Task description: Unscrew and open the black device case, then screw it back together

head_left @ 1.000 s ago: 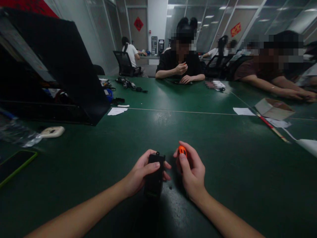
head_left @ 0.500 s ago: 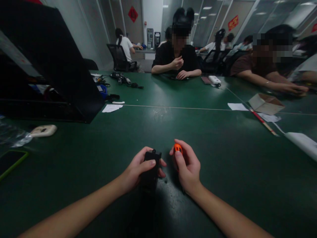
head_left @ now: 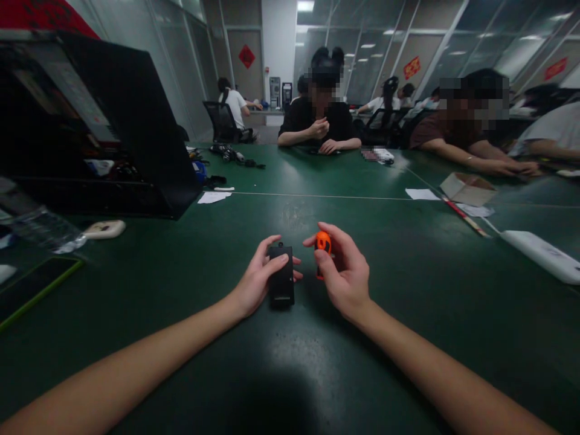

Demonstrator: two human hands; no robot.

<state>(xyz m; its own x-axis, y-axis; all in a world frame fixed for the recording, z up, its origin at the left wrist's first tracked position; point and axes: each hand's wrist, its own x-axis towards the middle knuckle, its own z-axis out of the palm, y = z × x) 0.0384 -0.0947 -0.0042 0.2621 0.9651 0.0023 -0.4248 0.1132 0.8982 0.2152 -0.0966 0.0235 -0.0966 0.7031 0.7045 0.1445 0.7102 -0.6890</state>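
Observation:
My left hand (head_left: pixel 261 275) is closed around a flat black rectangular box (head_left: pixel 281 281) with a small loop on its top end. The thumb lies across its upper face and fingertips show past its right side. To the right, my right hand (head_left: pixel 347 272) grips a small orange-and-black object (head_left: pixel 323 243) between thumb and fingers; its exact kind I cannot make out. A narrow gap parts the two held things. Both hands are over the green table (head_left: pixel 290 344).
On the left are a black open-fronted case (head_left: pixel 136 127), a clear plastic bottle (head_left: pixel 49 229), a white object (head_left: pixel 105 229) and a green-edged phone (head_left: pixel 38 284). To the right are a cardboard box (head_left: pixel 466 190) and a white device (head_left: pixel 541 254). A person (head_left: pixel 319 115) sits opposite.
Both hands have moved up in the view, farther from me, with the black box and the orange-and-black object still held. The camera view has tilted upward slightly.

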